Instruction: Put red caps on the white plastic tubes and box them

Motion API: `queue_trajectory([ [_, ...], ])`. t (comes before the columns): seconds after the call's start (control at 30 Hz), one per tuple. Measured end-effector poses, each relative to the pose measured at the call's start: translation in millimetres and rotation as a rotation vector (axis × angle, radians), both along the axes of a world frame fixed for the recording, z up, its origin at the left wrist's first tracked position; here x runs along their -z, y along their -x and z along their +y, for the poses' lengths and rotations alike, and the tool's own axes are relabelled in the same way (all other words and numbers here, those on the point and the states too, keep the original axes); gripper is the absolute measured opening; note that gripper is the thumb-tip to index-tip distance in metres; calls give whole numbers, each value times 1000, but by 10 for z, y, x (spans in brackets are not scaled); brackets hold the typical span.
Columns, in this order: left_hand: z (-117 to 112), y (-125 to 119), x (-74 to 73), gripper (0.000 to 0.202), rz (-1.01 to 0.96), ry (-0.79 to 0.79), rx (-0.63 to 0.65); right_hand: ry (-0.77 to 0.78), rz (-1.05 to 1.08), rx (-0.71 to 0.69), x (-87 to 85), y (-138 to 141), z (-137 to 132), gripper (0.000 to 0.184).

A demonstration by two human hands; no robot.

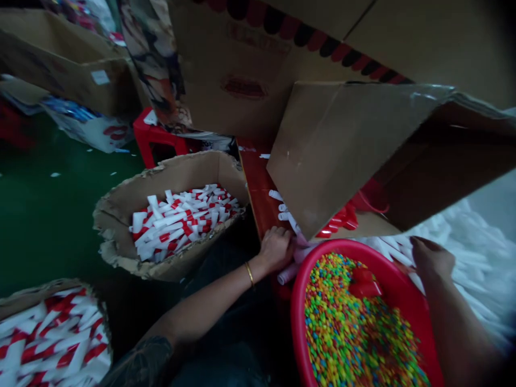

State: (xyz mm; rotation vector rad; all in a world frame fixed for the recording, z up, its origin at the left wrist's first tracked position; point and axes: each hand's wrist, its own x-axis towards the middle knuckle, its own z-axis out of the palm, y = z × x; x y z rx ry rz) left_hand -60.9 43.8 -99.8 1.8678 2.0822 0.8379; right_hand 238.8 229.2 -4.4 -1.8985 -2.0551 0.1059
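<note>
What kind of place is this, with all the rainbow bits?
Probably a small workshop or factory: a red tub holds lots of tiny colorful pieces, and a ragged cardboard box holds a pile of red-and-white tubes.

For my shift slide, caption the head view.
Left hand and right hand flank a round red plastic basin of small multicoloured pieces.

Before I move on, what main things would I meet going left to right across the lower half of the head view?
Lower-left carton of red-and-white pieces, ragged-edged carton beyond it with similar pieces, left hand, red basin of multicoloured bits, right hand.
</note>
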Motion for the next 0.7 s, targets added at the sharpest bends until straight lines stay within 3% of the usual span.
queue_trajectory([
  [0.07, -9, 68, 9, 30, -6, -7, 20, -25, 119, 146, -143, 35, -200, 82],
  [0.23, -147, 215, 21, 37, 1, -62, 92, -36, 80, 100, -463, 235, -985, 49],
  [0.3, -247, 264, 11, 36, 19, -93, 191, -86, 42, -14, -509, 283, -1341, 39],
  [0.4, -377, 321, -11, 30, 65, -130, 461, -152, 50, -241, -437, 299, -1796, 29],
  [0.5, -417, 344, -15, 30, 156, -158, 680, -96, 42, -292, -247, 294, -2093, 25],
  [0.6, -372, 338, 15, 31, 204, -189, 746, -35, 28, -317, -61, 306, -2253, 25],
  [0.7, -310, 335, 56, 30, 209, -224, 782, -41, 18, -479, 26, 349, -2328, 21],
])
